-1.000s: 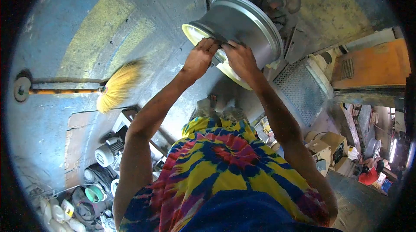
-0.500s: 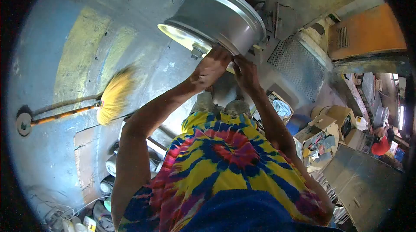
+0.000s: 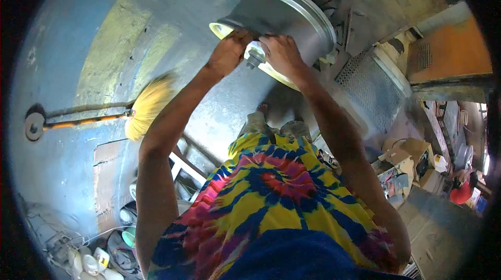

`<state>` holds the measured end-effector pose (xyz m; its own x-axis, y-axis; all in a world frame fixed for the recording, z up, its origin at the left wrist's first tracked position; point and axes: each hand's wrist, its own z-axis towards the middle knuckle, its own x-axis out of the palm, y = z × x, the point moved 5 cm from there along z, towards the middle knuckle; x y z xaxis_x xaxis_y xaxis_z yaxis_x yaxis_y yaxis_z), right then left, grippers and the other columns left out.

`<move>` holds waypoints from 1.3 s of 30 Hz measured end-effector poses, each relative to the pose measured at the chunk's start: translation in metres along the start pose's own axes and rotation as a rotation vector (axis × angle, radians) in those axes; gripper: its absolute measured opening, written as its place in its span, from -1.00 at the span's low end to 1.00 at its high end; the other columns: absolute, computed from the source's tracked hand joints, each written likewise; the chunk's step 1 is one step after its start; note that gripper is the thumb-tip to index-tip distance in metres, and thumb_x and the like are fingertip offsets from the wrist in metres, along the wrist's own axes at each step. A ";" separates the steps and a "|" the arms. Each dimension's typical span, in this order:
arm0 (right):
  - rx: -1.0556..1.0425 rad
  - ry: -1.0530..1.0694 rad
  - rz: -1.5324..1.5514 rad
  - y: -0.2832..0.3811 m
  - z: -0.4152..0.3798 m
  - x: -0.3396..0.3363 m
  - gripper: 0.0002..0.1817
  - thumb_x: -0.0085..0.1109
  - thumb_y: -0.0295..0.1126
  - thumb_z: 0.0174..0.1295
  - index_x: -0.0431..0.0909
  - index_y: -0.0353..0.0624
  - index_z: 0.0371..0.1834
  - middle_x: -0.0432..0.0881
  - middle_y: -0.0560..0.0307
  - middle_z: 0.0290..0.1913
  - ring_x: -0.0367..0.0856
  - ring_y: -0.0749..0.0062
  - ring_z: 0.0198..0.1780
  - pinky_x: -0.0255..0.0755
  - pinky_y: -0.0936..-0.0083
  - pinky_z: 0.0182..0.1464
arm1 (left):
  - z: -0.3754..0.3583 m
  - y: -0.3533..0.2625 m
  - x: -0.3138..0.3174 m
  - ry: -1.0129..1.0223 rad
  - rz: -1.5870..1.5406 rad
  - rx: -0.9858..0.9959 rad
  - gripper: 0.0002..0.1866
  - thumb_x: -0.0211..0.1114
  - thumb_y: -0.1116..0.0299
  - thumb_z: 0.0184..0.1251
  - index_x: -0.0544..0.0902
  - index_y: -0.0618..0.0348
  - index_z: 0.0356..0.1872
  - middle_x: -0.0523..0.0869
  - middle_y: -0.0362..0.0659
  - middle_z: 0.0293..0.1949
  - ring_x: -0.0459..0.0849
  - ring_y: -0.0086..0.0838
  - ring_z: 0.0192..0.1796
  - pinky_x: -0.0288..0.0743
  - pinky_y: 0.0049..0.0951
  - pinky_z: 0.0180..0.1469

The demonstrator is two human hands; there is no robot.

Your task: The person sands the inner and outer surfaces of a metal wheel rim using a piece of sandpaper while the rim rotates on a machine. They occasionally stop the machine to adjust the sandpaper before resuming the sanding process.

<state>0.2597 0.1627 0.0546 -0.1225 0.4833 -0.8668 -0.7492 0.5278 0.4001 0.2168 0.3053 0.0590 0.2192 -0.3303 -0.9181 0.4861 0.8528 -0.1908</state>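
A bare grey metal wheel rim [image 3: 284, 16] is at the top middle, tilted, its barrel facing up and its bright near edge toward me. A dark threaded bolt or shaft end [image 3: 254, 60] sticks out beneath that near edge. My left hand [image 3: 230, 53] is closed on the edge, left of the bolt, with its fingertips hidden behind the knuckles. To the right of the bolt, my right hand [image 3: 284, 53] has its fingers curled over the same edge. Whether either hand also holds something small cannot be made out.
On the left floor lies a straw broom [image 3: 148, 107]. To the right are a perforated metal panel [image 3: 371, 89], an orange panel [image 3: 443, 50] and cardboard boxes [image 3: 415, 157]. White containers [image 3: 91, 263] and cables crowd the lower left.
My left hand has moved from the bolt's right side to its left. My right hand has shifted up and left along the rim edge. The whole view has drifted slightly right.
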 end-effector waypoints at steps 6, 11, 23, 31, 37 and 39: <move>-0.049 -0.013 -0.022 0.004 0.013 0.001 -0.87 0.11 -0.40 0.28 0.59 -0.19 -0.22 0.65 -0.07 -0.19 0.63 -0.07 -0.14 0.48 0.10 -0.07 | -0.003 0.009 -0.004 -0.041 -0.006 -0.015 -0.54 0.25 0.62 -0.01 0.53 0.20 0.03 0.58 0.05 0.03 0.56 -0.04 0.12 0.52 -0.21 0.18; -0.066 -0.078 -0.088 -0.003 -0.022 -0.005 -0.86 0.14 -0.46 0.20 0.60 -0.18 -0.19 0.65 -0.04 -0.20 0.66 0.08 -0.16 0.53 0.14 -0.12 | 0.000 -0.023 0.008 -0.006 0.063 0.045 -0.43 0.29 0.54 0.00 0.46 0.21 0.16 0.55 0.00 0.05 0.52 -0.14 0.19 0.45 -0.28 0.24; 0.027 -0.231 0.121 -0.014 -0.071 -0.010 -0.75 0.15 -0.54 0.17 0.59 -0.31 -0.07 0.64 -0.15 0.00 0.61 -0.05 0.02 0.51 0.16 0.10 | 0.004 -0.074 0.023 -0.027 0.285 0.097 -0.56 0.15 0.35 0.14 0.51 0.14 0.11 0.53 -0.18 0.06 0.46 -0.35 0.18 0.38 -0.46 0.24; 0.057 -0.253 0.117 -0.026 -0.077 0.000 -0.81 0.13 -0.40 0.30 0.60 -0.22 -0.10 0.63 -0.08 -0.10 0.63 -0.09 -0.09 0.49 0.11 -0.04 | 0.008 -0.080 0.023 0.052 0.248 0.079 -0.61 0.16 0.47 0.09 0.53 0.24 0.01 0.56 -0.06 0.01 0.53 -0.20 0.12 0.45 -0.31 0.23; 0.204 -0.124 0.201 -0.046 -0.098 -0.005 -0.81 0.10 -0.37 0.32 0.59 -0.22 -0.12 0.64 -0.07 -0.13 0.63 -0.08 -0.15 0.51 0.15 -0.14 | 0.030 -0.095 0.038 0.065 0.361 0.233 -0.60 0.19 0.35 0.19 0.53 0.21 0.07 0.54 -0.04 0.12 0.50 -0.21 0.22 0.43 -0.36 0.24; 0.246 -0.137 0.244 -0.051 -0.105 -0.015 -0.78 0.07 -0.32 0.35 0.59 -0.25 -0.14 0.64 -0.14 -0.13 0.63 -0.12 -0.14 0.49 0.10 -0.09 | 0.041 -0.091 0.049 0.172 0.132 0.176 -0.67 0.17 0.36 0.28 0.55 0.21 0.05 0.59 -0.03 0.07 0.54 -0.21 0.17 0.44 -0.34 0.22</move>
<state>0.2311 0.0550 0.0158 -0.1777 0.6960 -0.6957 -0.5274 0.5295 0.6644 0.2180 0.1945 0.0461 0.1506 -0.1346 -0.9794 0.6056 0.7956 -0.0162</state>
